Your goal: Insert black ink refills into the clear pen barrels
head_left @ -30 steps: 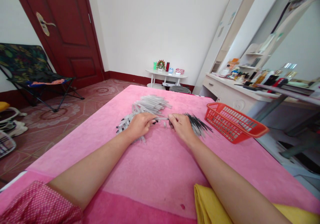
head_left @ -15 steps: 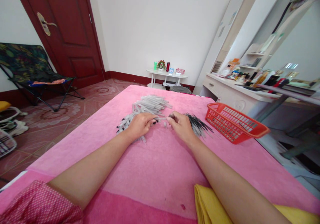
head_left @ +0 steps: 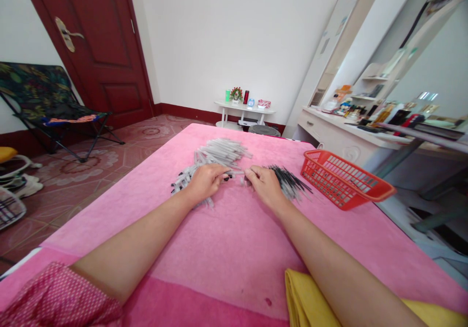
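Over the middle of the pink cloth (head_left: 219, 249), my left hand (head_left: 205, 183) is closed in a pinch on a pale pen barrel (head_left: 237, 173) that points toward the right. My right hand (head_left: 263, 183) pinches the other end of the same barrel. A small whitish piece (head_left: 242, 182) shows just below it. Partly under my left hand lies a heap of pale pen parts with black ends (head_left: 182, 180). Beyond the hands is a pile of pale, clear-looking barrels (head_left: 224, 150). To the right of my right hand, thin dark pen refills (head_left: 292, 181) lie in a bunch.
A red plastic basket (head_left: 345, 176) stands at the right edge of the cloth. Folded yellow cloth (head_left: 307, 298) lies under my right forearm. Farther off are a small white table (head_left: 244, 106), a folding chair (head_left: 40, 93) and a dresser (head_left: 340, 127) with bottles.
My right hand's fingers have shifted slightly and closed more flatly around the barrel's end. The left hand and the piles stay where they were.
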A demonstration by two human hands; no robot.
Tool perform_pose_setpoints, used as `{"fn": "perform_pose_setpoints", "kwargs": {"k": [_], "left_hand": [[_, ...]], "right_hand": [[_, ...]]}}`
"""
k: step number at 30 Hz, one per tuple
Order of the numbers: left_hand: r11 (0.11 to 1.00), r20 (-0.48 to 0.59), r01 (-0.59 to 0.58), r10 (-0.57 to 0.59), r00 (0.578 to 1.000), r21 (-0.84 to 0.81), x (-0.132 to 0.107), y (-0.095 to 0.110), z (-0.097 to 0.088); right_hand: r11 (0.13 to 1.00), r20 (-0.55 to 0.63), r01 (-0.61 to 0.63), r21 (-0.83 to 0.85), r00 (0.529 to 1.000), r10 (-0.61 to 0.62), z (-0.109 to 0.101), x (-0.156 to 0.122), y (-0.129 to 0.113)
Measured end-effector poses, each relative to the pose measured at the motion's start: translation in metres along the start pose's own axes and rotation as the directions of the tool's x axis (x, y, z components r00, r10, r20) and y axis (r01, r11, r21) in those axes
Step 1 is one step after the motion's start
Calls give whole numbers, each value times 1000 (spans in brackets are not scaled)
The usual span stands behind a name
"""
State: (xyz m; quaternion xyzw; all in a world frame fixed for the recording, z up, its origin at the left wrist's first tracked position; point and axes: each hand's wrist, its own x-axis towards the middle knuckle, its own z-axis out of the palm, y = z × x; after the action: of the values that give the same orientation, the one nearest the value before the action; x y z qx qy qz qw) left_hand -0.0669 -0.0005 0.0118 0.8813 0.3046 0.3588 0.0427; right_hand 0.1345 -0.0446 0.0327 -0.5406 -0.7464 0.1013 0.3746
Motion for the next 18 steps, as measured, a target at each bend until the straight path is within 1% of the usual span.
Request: {"fn": "perform_pose_setpoints", "kwargs": {"k": [3,6,8,9,11,12,13,14,15,16,17,18], "left_hand": [[999,13,-25,25,1000,34,-1,0,3],[997,26,-69,68,997,23,0,3,1],[996,-22,-87,86,996,-19,4,7,-4],[995,-64,-85,83,995,-44,6,8,-9],[994,-145,-51,37,989,-93,13,10,-20],[993,-148,-23,5,989,-118,17,10,-26],[989,-112,12,-28,993,-146,20,9,-33],[983,-23,51,-56,998,-174,22,8,-39],[974,120,88,-64,991,-208,23,8,-45],[962,280,126,-56,958,-240,23,7,-49],[951,436,167,-40,899,-259,22,7,-52],[944,559,205,-28,828,-257,20,7,-54]], "right_hand": [[997,-4,23,78,1000,-23,5,0,-2],[993,36,66,101,997,-70,8,1,-2],[994,41,59,87,997,-62,5,2,0],[996,19,38,81,999,-40,2,4,3],[996,-51,-20,92,998,25,-6,7,9],[993,-84,-50,110,995,59,-11,9,12],[988,-110,-76,135,990,91,-15,10,15],[981,-127,-98,166,985,120,-18,11,18],[974,-138,-118,196,980,146,-21,12,21],[966,-145,-135,222,975,169,-23,13,23],[959,-150,-147,242,971,187,-25,13,25],[954,-152,-154,257,968,198,-25,14,27]]}}
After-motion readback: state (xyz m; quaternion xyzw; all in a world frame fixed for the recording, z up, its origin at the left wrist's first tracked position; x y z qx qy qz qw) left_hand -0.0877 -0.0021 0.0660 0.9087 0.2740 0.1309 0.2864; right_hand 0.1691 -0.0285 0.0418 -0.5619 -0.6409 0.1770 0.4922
